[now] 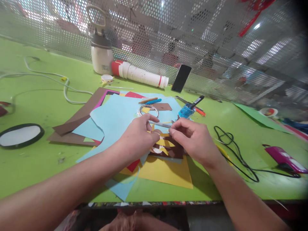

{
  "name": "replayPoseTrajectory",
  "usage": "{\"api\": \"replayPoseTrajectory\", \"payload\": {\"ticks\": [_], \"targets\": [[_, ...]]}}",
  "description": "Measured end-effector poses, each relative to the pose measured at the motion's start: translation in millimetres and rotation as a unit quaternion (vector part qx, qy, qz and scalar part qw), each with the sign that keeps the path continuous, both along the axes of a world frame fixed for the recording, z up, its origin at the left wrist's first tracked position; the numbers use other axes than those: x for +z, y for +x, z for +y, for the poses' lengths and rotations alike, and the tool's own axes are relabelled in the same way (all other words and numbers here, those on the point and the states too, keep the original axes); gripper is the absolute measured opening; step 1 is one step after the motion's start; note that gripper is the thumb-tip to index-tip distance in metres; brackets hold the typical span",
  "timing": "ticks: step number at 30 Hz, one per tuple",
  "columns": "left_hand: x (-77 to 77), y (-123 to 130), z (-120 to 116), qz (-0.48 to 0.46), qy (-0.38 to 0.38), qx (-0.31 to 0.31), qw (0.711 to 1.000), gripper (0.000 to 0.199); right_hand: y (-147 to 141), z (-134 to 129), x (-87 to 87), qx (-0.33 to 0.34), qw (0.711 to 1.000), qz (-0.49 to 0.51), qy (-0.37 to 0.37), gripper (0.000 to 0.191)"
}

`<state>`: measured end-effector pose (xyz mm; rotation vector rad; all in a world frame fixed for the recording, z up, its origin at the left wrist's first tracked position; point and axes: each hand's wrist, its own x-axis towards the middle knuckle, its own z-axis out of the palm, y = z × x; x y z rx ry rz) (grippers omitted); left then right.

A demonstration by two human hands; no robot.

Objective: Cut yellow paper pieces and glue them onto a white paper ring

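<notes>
Over the paper pile, my left hand [141,131] has its thumb and forefinger apart at the left of a brown paper piece [176,150] with yellow paper shapes [168,143] and white parts on it. My right hand [196,138] is pinched at the right end of a thin grey stick-like item [160,124], which spans the gap between both hands. Whether my left fingers touch that item is unclear. Behind the hands lie a roll of tape [154,110], a blue pen [153,101] and a brown pencil [146,100] on light blue paper [115,112].
A blue cup [186,111] with a black marker stands behind my right hand. Farther back are a phone [181,78], a white tube [141,75] and a bottle [102,56]. Black cable [237,154] and a magenta device [285,158] lie right; a black-rimmed oval [20,135] lies left.
</notes>
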<state>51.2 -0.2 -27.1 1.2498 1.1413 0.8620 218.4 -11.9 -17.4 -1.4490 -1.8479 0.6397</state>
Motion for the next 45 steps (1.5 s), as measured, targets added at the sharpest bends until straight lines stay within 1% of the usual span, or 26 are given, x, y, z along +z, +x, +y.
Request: {"api": "replayPoseTrajectory", "payload": {"ticks": [3, 8, 16, 24, 32, 36, 41, 45], "targets": [[-1.3, -0.6, 1.0, 0.011, 0.001, -0.003, 1.000, 0.037, -3.1, -0.7, -1.7, 0.016, 1.000, -0.014, 0.011, 0.013], [-0.7, -1.2, 1.6, 0.037, 0.015, -0.005, 0.999, 0.038, -7.5, -0.2, -6.1, 0.032, 0.995, -0.083, 0.047, 0.016], [3.1, 0.2, 0.0, 0.051, 0.008, 0.002, 0.999, 0.036, -6.1, -0.3, -8.8, 0.048, 0.995, -0.085, 0.035, 0.015], [2.5, 0.4, 0.3, 0.022, -0.008, 0.005, 1.000, 0.036, -5.3, 1.3, -8.4, 0.064, 0.992, -0.097, 0.040, 0.016], [2.7, 0.6, -0.2, 0.023, -0.006, 0.005, 1.000, 0.033, -6.0, -0.9, -7.6, 0.059, 0.994, -0.092, 0.019, 0.016], [2.8, 0.7, -1.1, 0.031, -0.002, 0.002, 1.000, 0.035, -5.3, -0.6, -8.1, 0.060, 0.994, -0.092, 0.014, 0.015], [3.0, 0.3, -0.7, 0.037, -0.003, 0.002, 0.999, 0.036, -6.0, -0.1, -8.3, 0.057, 0.993, -0.096, 0.026, 0.016], [3.2, 0.2, 0.2, 0.034, -0.007, 0.003, 0.999, 0.036, -4.1, -0.6, -3.7, 0.044, 0.995, -0.085, 0.041, 0.015]]}}
